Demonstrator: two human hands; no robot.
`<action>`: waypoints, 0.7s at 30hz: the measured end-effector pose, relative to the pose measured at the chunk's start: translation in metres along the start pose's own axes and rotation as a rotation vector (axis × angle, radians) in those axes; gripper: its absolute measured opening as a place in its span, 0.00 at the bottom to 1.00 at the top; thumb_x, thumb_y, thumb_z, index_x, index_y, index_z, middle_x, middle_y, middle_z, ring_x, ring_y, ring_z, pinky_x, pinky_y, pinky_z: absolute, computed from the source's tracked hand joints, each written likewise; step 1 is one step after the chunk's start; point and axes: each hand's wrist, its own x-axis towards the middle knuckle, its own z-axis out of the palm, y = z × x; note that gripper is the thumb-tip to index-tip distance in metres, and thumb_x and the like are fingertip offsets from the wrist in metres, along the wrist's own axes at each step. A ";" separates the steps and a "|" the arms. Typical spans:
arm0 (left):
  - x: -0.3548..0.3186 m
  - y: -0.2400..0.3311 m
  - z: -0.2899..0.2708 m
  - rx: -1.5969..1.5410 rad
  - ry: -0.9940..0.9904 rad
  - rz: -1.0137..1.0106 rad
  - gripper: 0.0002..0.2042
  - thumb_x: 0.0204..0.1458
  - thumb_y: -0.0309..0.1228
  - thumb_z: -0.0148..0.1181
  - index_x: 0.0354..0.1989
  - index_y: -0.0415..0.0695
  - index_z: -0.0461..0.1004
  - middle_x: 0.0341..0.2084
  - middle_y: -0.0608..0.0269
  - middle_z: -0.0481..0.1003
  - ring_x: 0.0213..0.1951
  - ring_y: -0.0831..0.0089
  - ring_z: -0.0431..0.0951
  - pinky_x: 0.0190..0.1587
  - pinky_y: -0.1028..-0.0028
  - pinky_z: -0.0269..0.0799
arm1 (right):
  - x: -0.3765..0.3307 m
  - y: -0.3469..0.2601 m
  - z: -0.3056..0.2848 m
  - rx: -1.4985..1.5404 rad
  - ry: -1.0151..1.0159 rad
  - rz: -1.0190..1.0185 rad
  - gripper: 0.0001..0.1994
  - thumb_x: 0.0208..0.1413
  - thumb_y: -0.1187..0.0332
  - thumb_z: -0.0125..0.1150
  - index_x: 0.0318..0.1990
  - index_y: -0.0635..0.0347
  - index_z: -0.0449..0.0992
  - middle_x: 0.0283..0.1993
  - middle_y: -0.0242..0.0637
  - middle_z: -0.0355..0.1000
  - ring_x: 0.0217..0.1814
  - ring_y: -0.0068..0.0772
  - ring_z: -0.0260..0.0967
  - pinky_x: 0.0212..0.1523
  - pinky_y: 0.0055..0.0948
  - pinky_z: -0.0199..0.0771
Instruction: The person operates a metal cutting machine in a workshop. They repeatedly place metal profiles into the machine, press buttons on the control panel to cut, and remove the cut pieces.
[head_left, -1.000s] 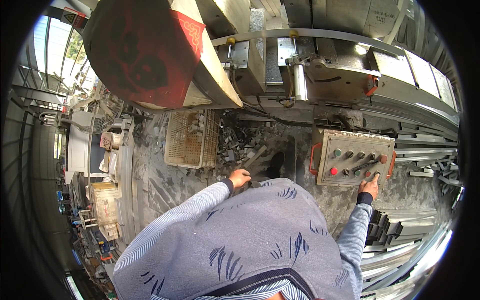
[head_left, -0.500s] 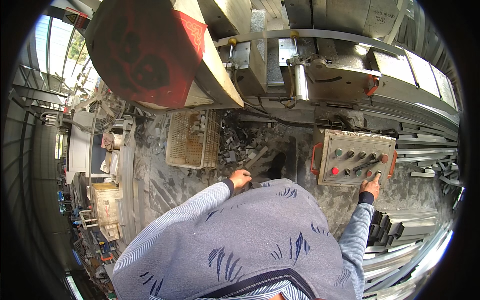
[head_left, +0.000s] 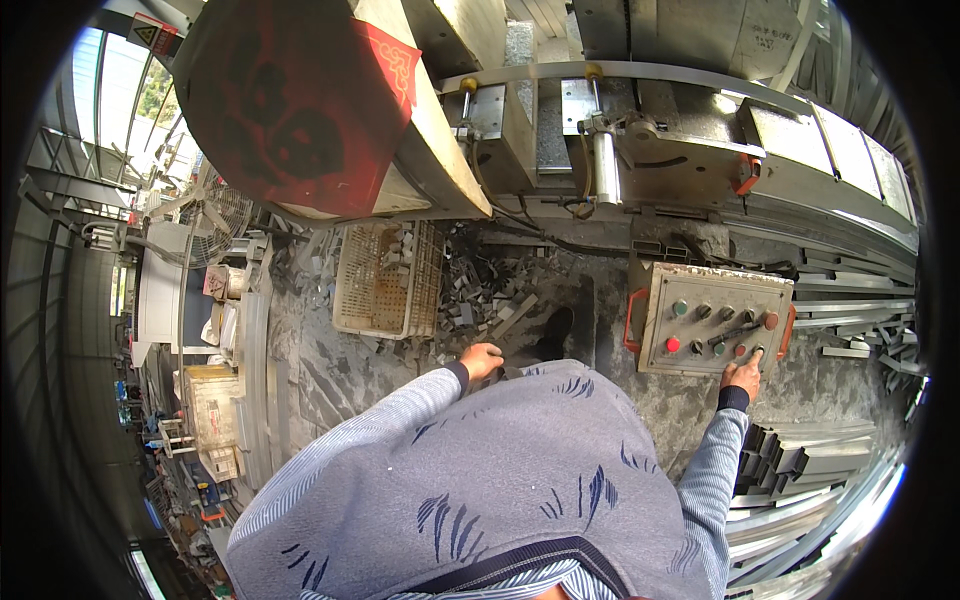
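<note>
A person in a grey-blue striped top leans over a metal-working machine in a workshop, seen from above. At right of centre, the right hand reaches to a grey control box with red side handles, its fingertips touching the lower right edge of the panel near the red and green buttons; whether a button is pressed cannot be told. At centre, the left hand is curled over the end of a dark metal piece just beside a heap of offcuts; the torso hides part of it, so how firm the hold is cannot be told.

The floor is grey concrete, dusty and streaked, strewn with metal scrap around the heap. A pale plastic crate stands on it at upper centre-left, holding a few offcuts. A bundle of long aluminium profiles lies at lower right, more along the right edge. A large red-covered drum fills the upper left, on the machine's frame. At far left, a standing fan and cluttered shelves stand before daylight from an open side of the hall.
</note>
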 end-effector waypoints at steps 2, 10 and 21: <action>-0.002 0.001 -0.001 0.008 -0.006 -0.007 0.21 0.44 0.38 0.64 0.46 0.40 0.74 0.40 0.55 0.77 0.42 0.65 0.76 0.46 0.71 0.69 | 0.000 0.000 0.001 0.002 0.005 0.000 0.36 0.43 0.66 0.54 0.64 0.56 0.53 0.39 0.58 0.72 0.41 0.55 0.71 0.45 0.44 0.71; -0.006 0.004 -0.003 0.075 0.016 0.018 0.20 0.44 0.39 0.63 0.44 0.41 0.75 0.38 0.56 0.77 0.41 0.66 0.76 0.46 0.71 0.69 | -0.001 -0.003 -0.002 -0.014 0.023 -0.009 0.35 0.45 0.67 0.55 0.64 0.58 0.53 0.37 0.57 0.73 0.40 0.55 0.72 0.44 0.44 0.72; -0.006 0.010 -0.002 0.056 0.029 0.027 0.18 0.45 0.35 0.63 0.44 0.42 0.76 0.38 0.54 0.77 0.40 0.66 0.77 0.45 0.71 0.71 | -0.002 -0.001 -0.002 0.037 -0.012 0.020 0.37 0.42 0.64 0.55 0.65 0.54 0.53 0.39 0.58 0.72 0.42 0.56 0.70 0.45 0.46 0.71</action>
